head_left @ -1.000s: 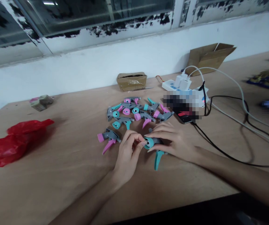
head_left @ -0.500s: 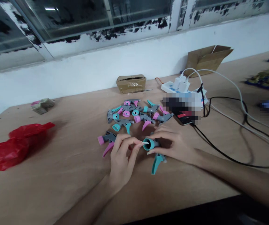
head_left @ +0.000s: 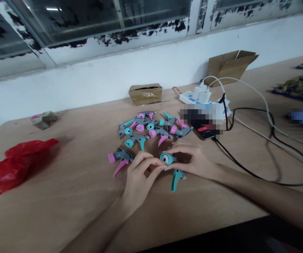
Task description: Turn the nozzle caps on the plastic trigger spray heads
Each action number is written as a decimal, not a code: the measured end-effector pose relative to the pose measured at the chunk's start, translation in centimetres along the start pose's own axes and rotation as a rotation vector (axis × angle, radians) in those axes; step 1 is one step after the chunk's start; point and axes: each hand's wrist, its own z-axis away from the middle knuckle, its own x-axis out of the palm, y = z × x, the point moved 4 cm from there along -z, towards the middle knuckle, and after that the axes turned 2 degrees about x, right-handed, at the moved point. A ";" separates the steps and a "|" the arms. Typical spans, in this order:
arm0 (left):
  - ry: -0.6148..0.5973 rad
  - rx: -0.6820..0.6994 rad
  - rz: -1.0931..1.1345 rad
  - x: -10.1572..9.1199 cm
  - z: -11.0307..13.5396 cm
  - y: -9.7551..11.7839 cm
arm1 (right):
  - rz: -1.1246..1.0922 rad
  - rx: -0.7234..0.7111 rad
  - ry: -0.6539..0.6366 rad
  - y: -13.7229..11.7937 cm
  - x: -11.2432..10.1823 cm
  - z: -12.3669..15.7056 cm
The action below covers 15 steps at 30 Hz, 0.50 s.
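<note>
A grey trigger spray head with a teal collar [head_left: 170, 159] and teal trigger [head_left: 176, 180] is pinched in my right hand [head_left: 196, 163], its open collar facing left and toward me. A thin white washer [head_left: 164, 159] with a dark centre hole shows inside the collar mouth. My left hand [head_left: 143, 179] has thumb and fingertips closed together at the washer's lower edge and the collar rim. Left of that hand lies a spray head with a pink collar [head_left: 111, 158] and pink trigger. Beyond my hands, several grey spray heads [head_left: 153, 128] with pink or teal parts lie in a cluster.
A red plastic bag [head_left: 21, 161] lies at left, with a small greyish block [head_left: 44, 120] behind it. Along the wall stand a small cardboard box [head_left: 146, 94] and a larger open one [head_left: 227, 66]. A power strip [head_left: 190, 98], phone [head_left: 205, 131] and cables occupy the right.
The white washer, earlier edge-on in my left fingertips at the collar mouth, now lies flat-on within the collar. My left fingertips have shifted slightly right and down against the rim.
</note>
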 end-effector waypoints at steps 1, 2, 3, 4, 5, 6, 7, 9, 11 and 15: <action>-0.010 -0.022 0.026 0.1 0.0 -0.2 | 0.001 -0.005 0.001 0.0 0.0 0.0; -0.015 -0.035 0.048 0.1 -0.1 -0.3 | 0.001 -0.009 0.000 0.0 0.0 0.0; -0.014 -0.041 0.070 0.1 -0.1 -0.3 | 0.001 -0.011 0.001 0.0 0.0 0.0; -0.009 -0.044 0.093 0.0 -0.2 -0.4 | -0.001 -0.011 0.001 0.0 0.0 0.0; -0.002 -0.048 0.113 0.0 -0.2 -0.4 | -0.001 -0.012 -0.002 -0.1 0.0 0.0; 0.003 -0.055 0.130 -0.1 -0.3 -0.4 | 0.003 -0.017 -0.004 -0.1 0.0 0.0; 0.005 -0.062 0.141 -0.2 -0.3 -0.5 | 0.010 -0.027 -0.010 -0.2 0.0 0.0; -0.005 -0.061 0.143 -0.3 -0.4 -0.4 | 0.037 -0.058 -0.023 -0.5 0.0 0.0; -0.021 -0.040 0.119 -0.3 -0.6 -0.3 | 0.062 -0.091 -0.032 -0.7 0.0 0.0; -0.037 -0.035 0.058 -0.2 -0.6 -0.1 | 0.091 -0.139 -0.036 -0.8 -0.1 0.0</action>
